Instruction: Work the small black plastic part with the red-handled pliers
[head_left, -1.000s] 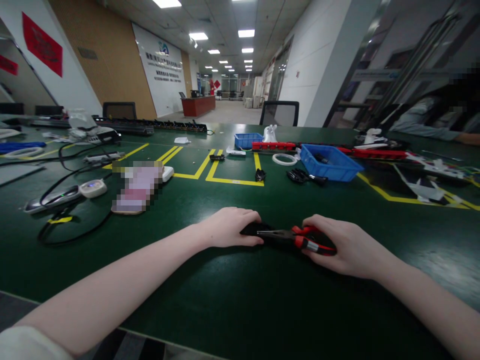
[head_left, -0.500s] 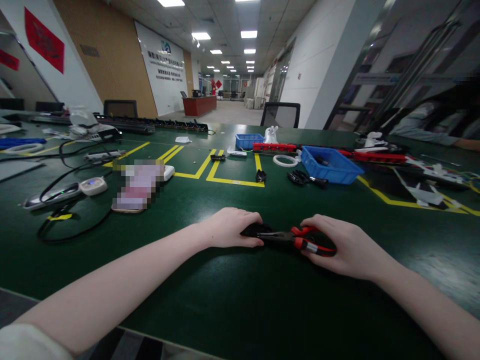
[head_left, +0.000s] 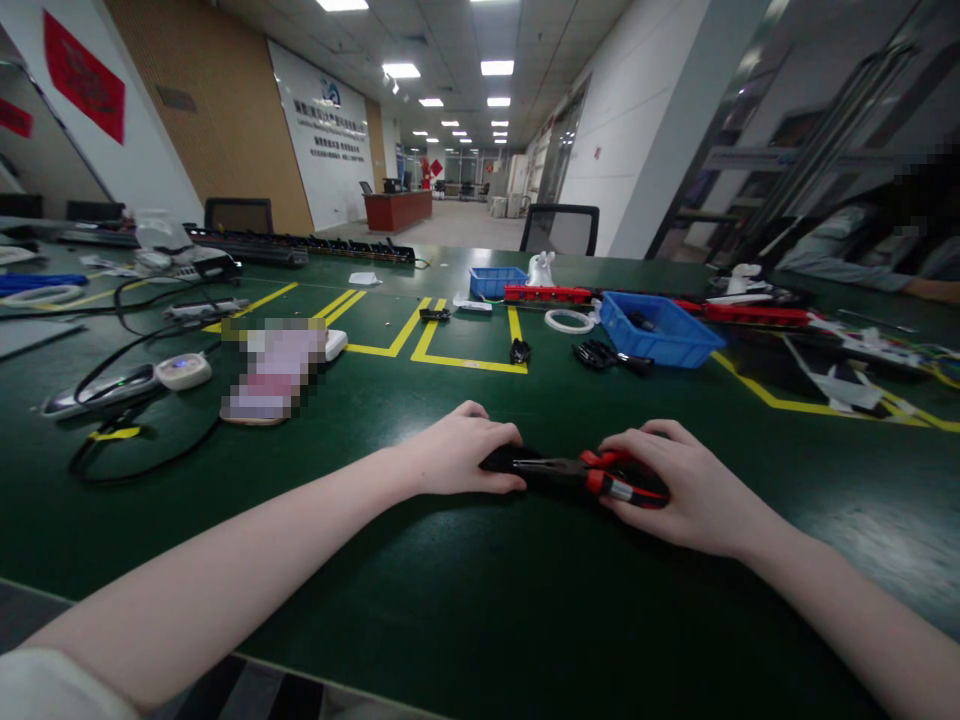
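My left hand [head_left: 469, 450] is closed on a small black part [head_left: 501, 459] just above the green table; its exact kind is hard to make out. My right hand [head_left: 679, 490] grips red-and-black needle-nose pliers [head_left: 619, 480] by the handles. The pliers' long jaws point left and meet the black part at my left fingertips. Whether the jaw tips pinch it cannot be seen.
A blue bin [head_left: 660, 335] with dark parts stands at the back right, beside black pieces [head_left: 600, 355] and a white ring [head_left: 568, 321]. A phone [head_left: 274, 380] and cabled devices [head_left: 184, 371] lie on the left. Another person's sleeve [head_left: 847, 245] shows at far right.
Both hands, the pliers and the black part stay nearly in place. Some fingers of my right hand have lifted slightly off the handles, and a left finger is raised a little.
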